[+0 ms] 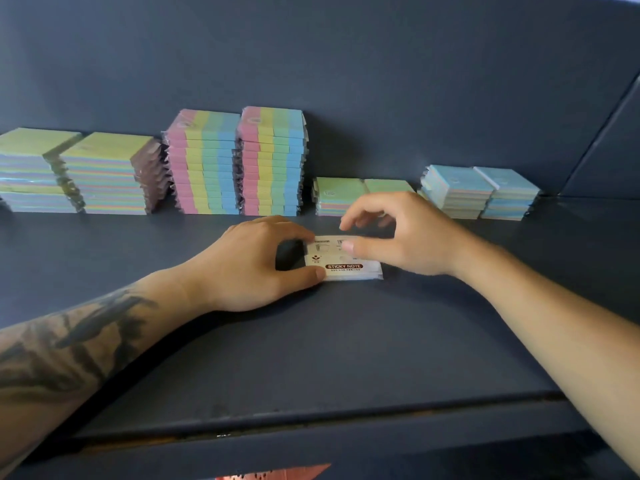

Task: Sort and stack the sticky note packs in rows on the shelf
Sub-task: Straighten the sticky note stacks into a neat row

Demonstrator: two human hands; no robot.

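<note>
A small stack of wrapped sticky note packs with a white "STICKY NOTE" label on top lies on the dark shelf, in the middle. My left hand grips its left side, thumb at the front edge and fingers at the back. My right hand touches its right side with the thumb on top and the fingers spread above the back edge. Along the back wall stand rows of stacks: green-topped stacks at the left, two tall striped stacks, low green stacks and light blue stacks.
The shelf's back wall rises behind the stacks and a side panel closes the right end. The front lip of the shelf runs below my arms. Something pink shows under the lip.
</note>
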